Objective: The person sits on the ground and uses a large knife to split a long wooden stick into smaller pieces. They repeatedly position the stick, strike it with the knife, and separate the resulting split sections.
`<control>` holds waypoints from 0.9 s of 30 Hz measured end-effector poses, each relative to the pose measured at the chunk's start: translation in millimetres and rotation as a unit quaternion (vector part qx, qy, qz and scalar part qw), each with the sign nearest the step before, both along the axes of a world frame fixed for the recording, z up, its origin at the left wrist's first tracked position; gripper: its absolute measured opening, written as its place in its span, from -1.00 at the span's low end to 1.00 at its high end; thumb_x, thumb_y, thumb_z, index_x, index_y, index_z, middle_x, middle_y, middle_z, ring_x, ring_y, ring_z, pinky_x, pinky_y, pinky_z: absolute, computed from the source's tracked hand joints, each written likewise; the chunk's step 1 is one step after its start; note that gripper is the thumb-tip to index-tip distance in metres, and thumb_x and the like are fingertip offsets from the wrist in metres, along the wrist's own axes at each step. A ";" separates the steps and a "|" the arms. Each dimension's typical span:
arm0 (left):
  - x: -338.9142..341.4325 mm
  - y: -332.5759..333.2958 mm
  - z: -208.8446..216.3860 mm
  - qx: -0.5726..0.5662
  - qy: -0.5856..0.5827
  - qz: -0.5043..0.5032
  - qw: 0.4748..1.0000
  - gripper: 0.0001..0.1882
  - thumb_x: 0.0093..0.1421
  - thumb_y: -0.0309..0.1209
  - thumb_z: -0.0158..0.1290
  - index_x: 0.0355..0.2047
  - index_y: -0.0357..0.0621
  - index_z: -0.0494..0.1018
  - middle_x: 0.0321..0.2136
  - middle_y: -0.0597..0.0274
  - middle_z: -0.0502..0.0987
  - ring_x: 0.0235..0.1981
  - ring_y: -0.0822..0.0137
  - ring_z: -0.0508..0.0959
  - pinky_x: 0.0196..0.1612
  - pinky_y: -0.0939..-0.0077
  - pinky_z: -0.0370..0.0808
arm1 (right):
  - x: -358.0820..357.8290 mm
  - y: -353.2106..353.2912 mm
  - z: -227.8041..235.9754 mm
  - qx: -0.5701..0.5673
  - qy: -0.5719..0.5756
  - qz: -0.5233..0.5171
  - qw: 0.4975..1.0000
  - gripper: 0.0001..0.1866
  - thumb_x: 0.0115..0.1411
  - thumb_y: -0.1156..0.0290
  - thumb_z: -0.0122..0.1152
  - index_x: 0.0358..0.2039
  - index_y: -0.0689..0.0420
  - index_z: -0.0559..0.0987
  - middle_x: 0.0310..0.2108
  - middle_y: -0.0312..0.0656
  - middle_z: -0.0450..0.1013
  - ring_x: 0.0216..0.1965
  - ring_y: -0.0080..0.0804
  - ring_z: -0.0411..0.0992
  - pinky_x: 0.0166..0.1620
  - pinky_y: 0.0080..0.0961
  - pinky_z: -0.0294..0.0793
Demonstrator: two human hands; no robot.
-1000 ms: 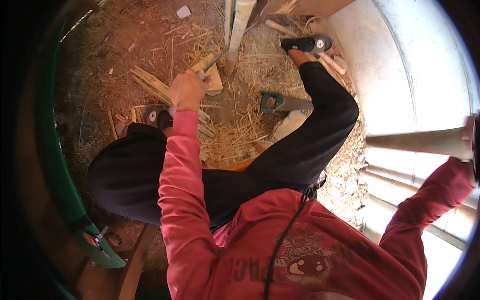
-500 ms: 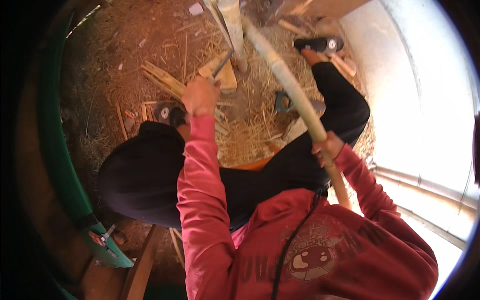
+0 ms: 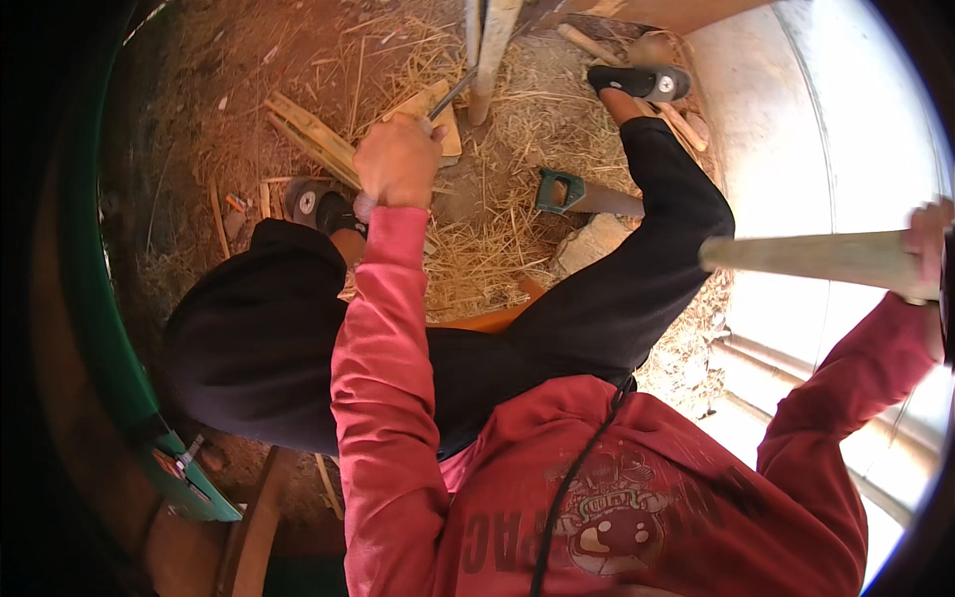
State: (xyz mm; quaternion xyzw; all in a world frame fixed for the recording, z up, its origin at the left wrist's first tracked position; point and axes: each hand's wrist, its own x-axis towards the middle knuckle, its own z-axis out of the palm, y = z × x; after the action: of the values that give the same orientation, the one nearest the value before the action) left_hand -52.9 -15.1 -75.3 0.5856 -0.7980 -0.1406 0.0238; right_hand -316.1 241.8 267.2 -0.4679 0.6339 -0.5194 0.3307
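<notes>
Clamped on a slim metal tool (image 3: 454, 94) beside the wooden pole (image 3: 493, 62), the left hand (image 3: 400, 161) should stay steady, while the right hand (image 3: 929, 242), closed around a thick stick (image 3: 816, 255) far rightward, needs control.

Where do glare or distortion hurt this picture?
All in the head view: glare washes out the wall at right; the green strip bows along the left rim; the right hand, on the pole, meets the dark edge; the saw looks fairly sharp.
</notes>
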 end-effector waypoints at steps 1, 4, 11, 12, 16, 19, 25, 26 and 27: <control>-5.5 1.0 -0.8 -0.015 -0.001 -0.005 1.000 -0.52 0.04 0.11 0.16 -0.40 -0.08 0.58 -0.48 0.10 0.61 -0.41 0.08 0.64 -0.35 0.25 0.56 | 8.8 8.5 -63.0 0.070 0.022 -0.130 0.989 -0.86 0.18 0.40 0.03 -0.31 0.18 0.47 -0.52 -0.22 0.42 -0.51 -0.41 0.44 -0.36 -0.50 0.45; -16.4 1.9 1.2 0.011 0.030 -0.025 0.999 -0.52 0.06 0.12 0.13 -0.36 -0.05 0.59 -0.46 0.10 0.62 -0.38 0.08 0.65 -0.32 0.22 0.56 | 72.6 -2.2 -153.5 0.343 -0.040 -0.238 0.908 -0.84 0.10 0.41 0.12 -0.37 0.24 0.50 -0.55 -0.22 0.41 -0.56 -0.49 0.41 -0.46 -0.57 0.40; 9.6 -3.1 -0.8 0.049 0.014 -0.004 0.999 -0.39 0.01 0.16 0.15 -0.29 -0.20 0.55 -0.34 -0.05 0.60 -0.21 -0.01 0.60 -0.18 0.16 0.53 | 53.9 12.5 -176.4 0.532 -0.054 -0.097 0.839 -0.79 -0.01 0.46 0.27 -0.40 0.29 0.48 -0.64 -0.21 0.38 -0.72 -0.45 0.37 -0.67 -0.53 0.35; 7.6 -6.1 0.0 0.058 0.033 -0.009 0.998 -0.39 0.00 0.16 0.16 -0.28 -0.20 0.55 -0.34 -0.05 0.60 -0.20 -0.02 0.60 -0.17 0.17 0.52 | 56.8 22.6 -173.9 0.518 -0.033 -0.080 0.851 -0.76 -0.01 0.45 0.29 -0.35 0.29 0.49 -0.62 -0.22 0.38 -0.71 -0.45 0.38 -0.66 -0.54 0.36; 9.7 -22.5 -2.5 0.041 0.064 -0.005 0.997 -0.44 -0.09 0.10 0.27 -0.34 -0.18 0.54 -0.41 0.00 0.61 -0.29 0.04 0.63 -0.25 0.21 0.54 | 85.8 94.9 -218.2 0.326 -0.353 -0.034 0.876 -0.30 0.07 0.09 0.33 0.10 0.20 0.29 -0.49 -0.10 0.45 -0.57 -0.37 0.48 -0.52 -0.48 0.56; 14.7 -32.6 14.3 0.065 0.047 -0.018 0.997 -0.42 -0.11 0.05 0.31 -0.30 -0.22 0.54 -0.35 -0.07 0.60 -0.23 0.00 0.61 -0.18 0.20 0.53 | 136.4 131.4 -270.1 0.448 -0.268 -0.173 0.835 -0.51 0.20 0.01 0.18 -0.14 0.22 0.45 -0.56 -0.14 0.44 -0.63 -0.45 0.41 -0.56 -0.53 0.42; 36.6 -50.8 87.0 0.068 -0.032 -0.001 0.997 -0.33 -0.15 0.08 0.33 -0.22 -0.25 0.51 -0.25 -0.07 0.59 -0.17 -0.01 0.59 -0.12 0.21 0.51 | 150.5 125.3 -285.9 0.379 -0.260 -0.181 0.869 -0.65 0.15 0.20 0.28 -0.32 0.24 0.43 -0.66 -0.24 0.36 -0.71 -0.48 0.35 -0.66 -0.54 0.30; 35.0 -50.6 96.8 0.040 -0.031 -0.001 0.999 -0.32 -0.15 0.09 0.32 -0.22 -0.25 0.50 -0.25 -0.06 0.59 -0.18 0.00 0.60 -0.13 0.21 0.52 | 146.7 122.1 -284.7 0.383 -0.264 -0.186 0.866 -0.65 0.15 0.21 0.29 -0.33 0.24 0.42 -0.66 -0.23 0.35 -0.73 -0.48 0.34 -0.68 -0.54 0.28; 32.5 -53.2 106.8 0.013 -0.031 -0.001 0.999 -0.31 -0.15 0.10 0.32 -0.22 -0.26 0.50 -0.26 -0.05 0.60 -0.20 0.00 0.60 -0.14 0.21 0.53 | 143.5 127.6 -294.9 0.376 -0.276 -0.177 0.867 -0.64 0.14 0.21 0.29 -0.33 0.25 0.42 -0.67 -0.23 0.34 -0.75 -0.46 0.32 -0.72 -0.55 0.26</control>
State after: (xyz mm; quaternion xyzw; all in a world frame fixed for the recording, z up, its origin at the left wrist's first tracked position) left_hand -20.4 -68.3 31.5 0.5895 -0.7968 -0.1324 -0.0086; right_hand -172.6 369.4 -27.7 -0.0259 0.7363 -0.3996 0.5455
